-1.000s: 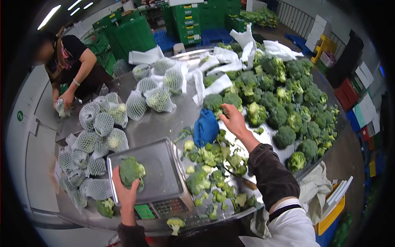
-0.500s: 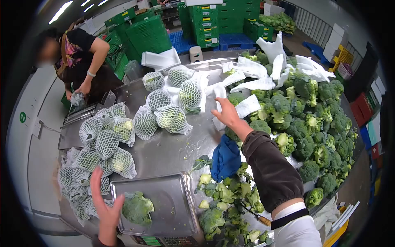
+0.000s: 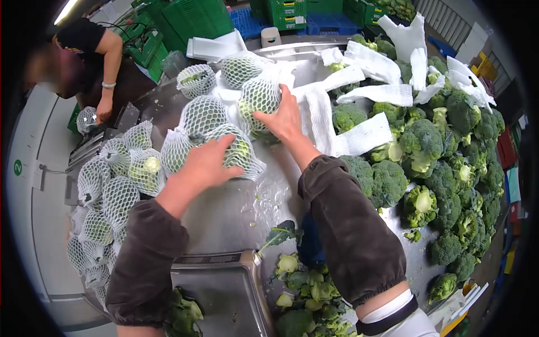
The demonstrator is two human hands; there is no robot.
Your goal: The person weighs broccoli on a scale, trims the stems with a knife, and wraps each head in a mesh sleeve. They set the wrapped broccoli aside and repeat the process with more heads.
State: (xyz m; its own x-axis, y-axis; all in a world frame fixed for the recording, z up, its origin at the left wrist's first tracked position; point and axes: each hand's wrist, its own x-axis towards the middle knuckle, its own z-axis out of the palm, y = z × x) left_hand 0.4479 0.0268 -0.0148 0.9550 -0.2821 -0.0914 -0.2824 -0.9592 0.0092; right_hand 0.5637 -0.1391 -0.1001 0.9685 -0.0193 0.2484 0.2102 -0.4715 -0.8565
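My right hand [image 3: 285,119] grips the right side of a netted broccoli head [image 3: 261,94], its thumb across the front. Close over another netted broccoli head [image 3: 238,147], my left hand [image 3: 203,164] is open, thumb and fingers apart. More heads in white foam nets, such as a netted head [image 3: 203,115], cluster around both hands. White foam net sleeves [image 3: 321,119] lie just right of my right hand. Below my left forearm, a bare broccoli head [image 3: 185,314] rests on the metal scale tray [image 3: 224,286], partly hidden by the sleeve.
A large pile of bare broccoli [image 3: 421,140] covers the right side of the steel table [image 3: 224,216]. Netted heads [image 3: 120,196] are heaped at left. Cut stems [image 3: 314,289] and a blue cloth [image 3: 310,244] lie near the scale. Another person [image 3: 92,62] works at far left.
My left hand has moved from beside the scale up to the netted heads. My right hand has left the foam sleeves and come left onto a netted head. The view has shifted.
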